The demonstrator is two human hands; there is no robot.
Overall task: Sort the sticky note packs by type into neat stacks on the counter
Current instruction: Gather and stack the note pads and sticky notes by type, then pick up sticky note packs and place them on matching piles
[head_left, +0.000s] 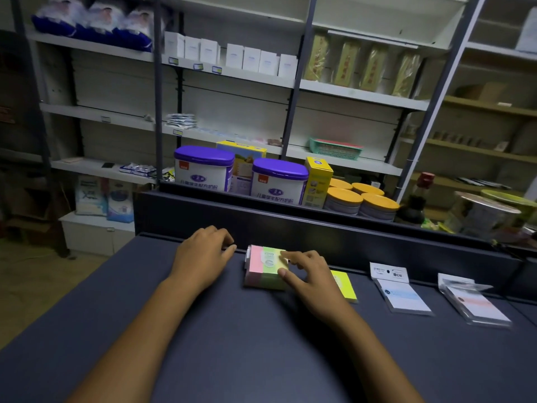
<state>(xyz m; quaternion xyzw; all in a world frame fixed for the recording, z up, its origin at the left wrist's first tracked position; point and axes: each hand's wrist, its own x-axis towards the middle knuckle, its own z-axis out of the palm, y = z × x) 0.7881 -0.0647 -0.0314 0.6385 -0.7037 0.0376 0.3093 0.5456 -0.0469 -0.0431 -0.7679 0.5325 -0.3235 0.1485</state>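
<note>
Right grip (305, 274) touches pink-green stack (266, 269); yellow pack (345, 286) just beside.

Your single head-worn camera looks forward and down, close over the dark counter (261, 344), with shop shelves (348, 94) rising behind; wide-angle, it tilts the scene slightly.

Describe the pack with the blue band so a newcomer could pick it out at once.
Start at the dark counter and look along its back edge, right of the right hand. Past the yellow-green pack lie two white hang-tab packs. The blue-band pack is the nearer to the hand; its neighbour, the pink-band pack, lies farthest right.
</note>
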